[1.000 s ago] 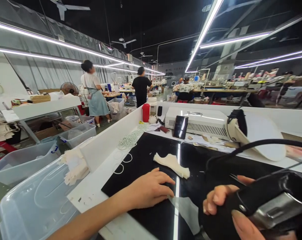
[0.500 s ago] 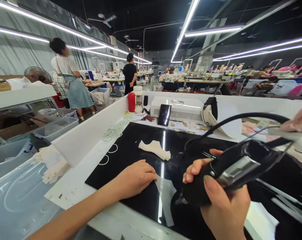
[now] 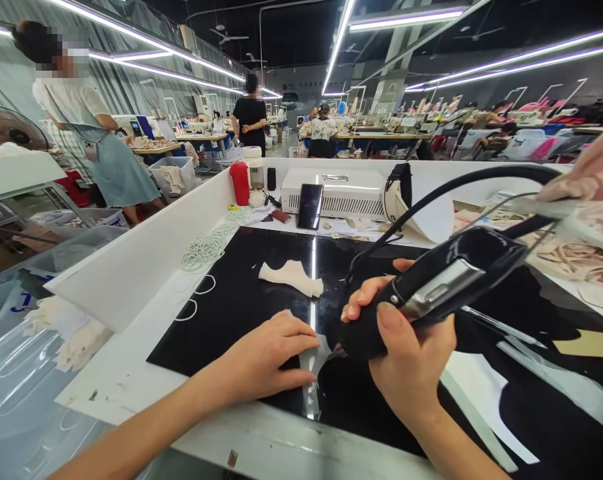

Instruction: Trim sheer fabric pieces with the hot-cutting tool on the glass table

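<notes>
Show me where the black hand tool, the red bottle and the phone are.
black hand tool [image 3: 434, 293]: head view, on the metal plate of its body.
red bottle [image 3: 240, 185]: head view, middle of its body.
phone [image 3: 310, 205]: head view, centre of its dark screen.

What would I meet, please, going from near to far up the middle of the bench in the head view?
Left hand → cream fabric piece → phone → white machine behind it. The right hand and its black tool lie off to the side.
</notes>
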